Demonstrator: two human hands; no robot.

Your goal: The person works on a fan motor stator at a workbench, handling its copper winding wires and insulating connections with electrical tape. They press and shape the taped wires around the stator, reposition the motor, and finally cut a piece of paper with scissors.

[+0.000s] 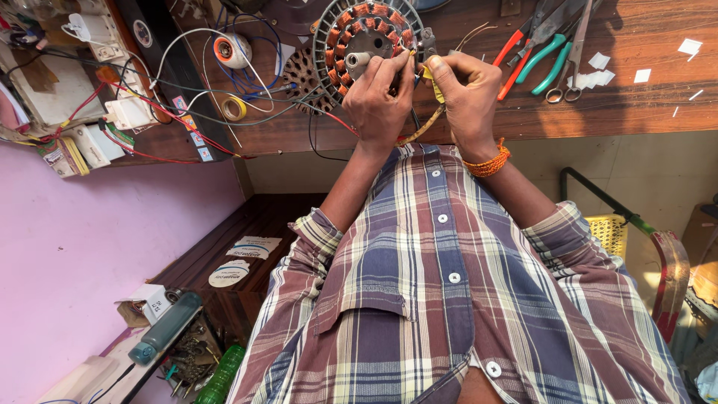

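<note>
A round fan motor stator (357,37) with copper windings lies on the wooden bench (643,105). My left hand (376,101) rests against the stator's near edge, its fingertips pinching a thin lead wire there. My right hand (467,101), with an orange thread band at the wrist, is just to the right and pinches a short yellow sleeve (431,81) on the same lead. A braided cable (420,131) hangs from between the hands towards my checked shirt.
Red-handled pliers (510,52), green-handled cutters (552,63) and scissors (574,56) lie at the right with white paper scraps (598,71). At the left are a wire spool (230,51), a tape roll (233,109), switch boxes (129,112) and tangled wires. A green bottle (221,378) stands below.
</note>
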